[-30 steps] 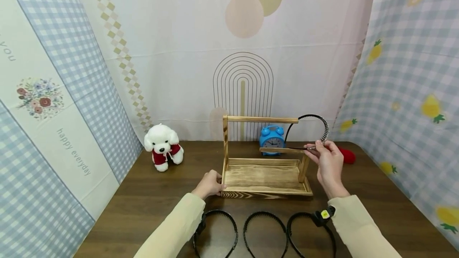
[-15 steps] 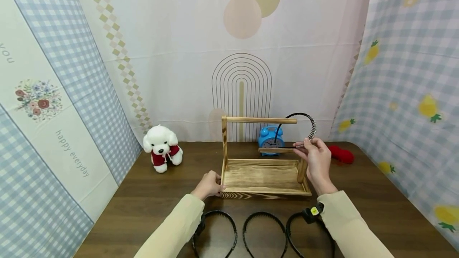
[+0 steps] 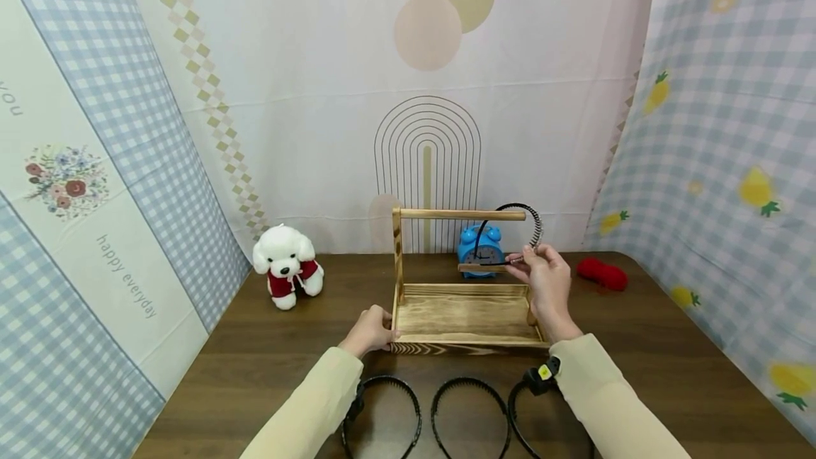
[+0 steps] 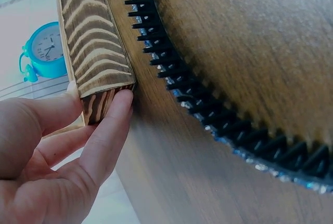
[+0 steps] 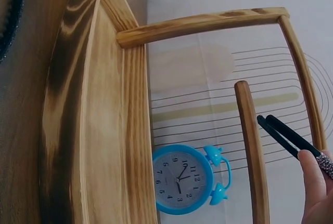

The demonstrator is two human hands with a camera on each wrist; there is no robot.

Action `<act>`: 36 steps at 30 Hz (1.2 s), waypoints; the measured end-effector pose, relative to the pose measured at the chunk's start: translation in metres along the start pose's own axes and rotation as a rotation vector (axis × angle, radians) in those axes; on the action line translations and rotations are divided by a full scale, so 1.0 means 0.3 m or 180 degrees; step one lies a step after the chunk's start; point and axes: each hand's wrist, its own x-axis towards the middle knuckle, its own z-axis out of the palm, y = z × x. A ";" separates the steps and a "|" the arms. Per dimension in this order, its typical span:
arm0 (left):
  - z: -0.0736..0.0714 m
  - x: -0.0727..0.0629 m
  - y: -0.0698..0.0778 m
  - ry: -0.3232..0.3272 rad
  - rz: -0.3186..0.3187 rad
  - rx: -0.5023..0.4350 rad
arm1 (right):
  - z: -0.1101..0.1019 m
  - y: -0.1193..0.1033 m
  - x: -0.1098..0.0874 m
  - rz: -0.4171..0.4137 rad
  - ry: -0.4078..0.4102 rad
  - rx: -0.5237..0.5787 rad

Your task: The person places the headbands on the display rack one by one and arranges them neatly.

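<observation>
My left hand [image 3: 368, 330] grips the left end of a wooden tray stand [image 3: 459, 348]; in the left wrist view, thumb and fingers hold its dark-grained corner [image 4: 101, 96]. A thin top bar [image 3: 446, 214] and a shorter lower bar [image 5: 251, 146] run above the tray. With its fingertips, my right hand [image 3: 547, 285] pinches a black toothed headband [image 3: 537, 229] with a sparkly outside. Its two narrow tips [image 5: 276, 130] lie close beside the lower bar in the right wrist view. Whether the band encircles either bar, I cannot tell.
Three black headbands lie in a row at the table's near side, the left [image 3: 418, 409], middle [image 3: 472, 380] and right one [image 3: 513, 413]. Behind the stand is a blue alarm clock [image 3: 468, 239]. A white plush dog [image 3: 283, 250] sits left, a red bundle [image 3: 602, 273] right.
My right hand has moved left with the headband, bringing it further along the bars, and the red bundle shows more fully. My left hand keeps its hold on the stand.
</observation>
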 end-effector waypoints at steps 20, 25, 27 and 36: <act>-0.001 0.003 -0.007 0.0006 0.0040 0.0051 | 0.082 0.007 -0.014 -0.0062 -0.0138 -0.0451; -0.004 -0.011 -0.017 0.0019 0.0004 0.0038 | 0.114 0.011 -0.033 -0.0014 -0.0264 -0.0473; -0.005 -0.015 -0.021 0.0015 -0.0003 0.0046 | 0.126 0.013 -0.040 -0.0001 -0.0324 -0.0467; -0.003 -0.016 -0.004 -0.0022 0.0077 0.0021 | 0.166 0.012 -0.055 -0.0028 -0.0376 -0.0470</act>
